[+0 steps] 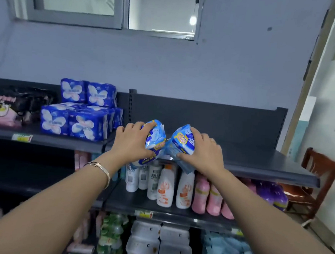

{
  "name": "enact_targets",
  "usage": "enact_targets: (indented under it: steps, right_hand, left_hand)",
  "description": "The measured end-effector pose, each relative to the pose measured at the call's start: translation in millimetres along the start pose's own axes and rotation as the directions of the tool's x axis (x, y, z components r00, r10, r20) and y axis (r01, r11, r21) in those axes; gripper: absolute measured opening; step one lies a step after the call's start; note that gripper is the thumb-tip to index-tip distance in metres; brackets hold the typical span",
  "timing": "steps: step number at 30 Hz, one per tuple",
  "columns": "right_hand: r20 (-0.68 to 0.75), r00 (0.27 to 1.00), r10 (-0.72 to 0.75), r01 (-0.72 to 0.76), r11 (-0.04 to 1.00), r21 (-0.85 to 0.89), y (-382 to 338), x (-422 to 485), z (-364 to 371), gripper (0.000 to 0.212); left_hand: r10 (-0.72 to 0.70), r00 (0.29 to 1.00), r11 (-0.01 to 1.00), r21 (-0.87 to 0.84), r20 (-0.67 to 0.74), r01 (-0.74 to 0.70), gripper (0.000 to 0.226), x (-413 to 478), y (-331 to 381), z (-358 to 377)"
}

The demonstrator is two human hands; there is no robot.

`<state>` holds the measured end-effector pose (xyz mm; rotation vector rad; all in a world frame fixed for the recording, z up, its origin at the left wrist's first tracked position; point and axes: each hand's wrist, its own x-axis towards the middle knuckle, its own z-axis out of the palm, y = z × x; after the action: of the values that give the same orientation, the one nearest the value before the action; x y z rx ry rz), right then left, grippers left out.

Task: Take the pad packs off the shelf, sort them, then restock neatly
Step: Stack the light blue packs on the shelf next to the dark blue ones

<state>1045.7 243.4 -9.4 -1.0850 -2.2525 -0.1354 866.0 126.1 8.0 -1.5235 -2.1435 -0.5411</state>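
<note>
Fingers of our left hand (pixel 131 142) curl round the left pack (pixel 155 139); our right hand (pixel 202 152) likewise grips the right pack (pixel 181 141), at three o'clock.

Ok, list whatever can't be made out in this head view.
- Print on the left light-blue pad pack and right light-blue pad pack: blurred, and partly covered by the left hand and right hand.
- Whether either pack touches the top shelf: hidden by the hands.
- Black-and-pink packs: blurred, cut off by the left edge.
- Shelf price label: too small to read.
</note>
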Motion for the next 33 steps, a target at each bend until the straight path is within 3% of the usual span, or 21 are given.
enact_targets:
  steps: [11, 16, 21, 29, 33]
  right_hand:
    - [0.088, 0.996, 0.018, -0.025, 0.997, 0.079, -4, 124, 58, 0.090]
    - [0.146, 0.986, 0.079, -0.094, 0.990, 0.101, -9, 178, 109, 0.089]
    - [0.193, 0.966, 0.173, -0.190, 0.979, 0.072, -14, 244, 160, 0.088]
    - [0.276, 0.904, 0.326, -0.301, 0.945, -0.131, -28, 326, 227, 0.086]
    - [0.350, 0.856, 0.381, -0.340, 0.924, -0.173, -33, 342, 250, 0.089]
  left_hand:
    - [-0.125, 0.990, 0.991, -0.039, 0.069, 0.128, 0.090, 94, -50, 51]
    - [-0.158, 0.982, 0.969, -0.172, 0.105, 0.175, 0.081, 154, -87, 100]
    - [-0.123, 0.981, 0.962, -0.226, 0.153, 0.156, 0.075, 229, -126, 152]
    - [0.061, 0.961, 0.992, -0.124, 0.271, -0.028, 0.073, 321, -163, 222]
    - [0.124, 0.912, 0.992, -0.047, 0.392, -0.115, 0.072, 334, -172, 253]
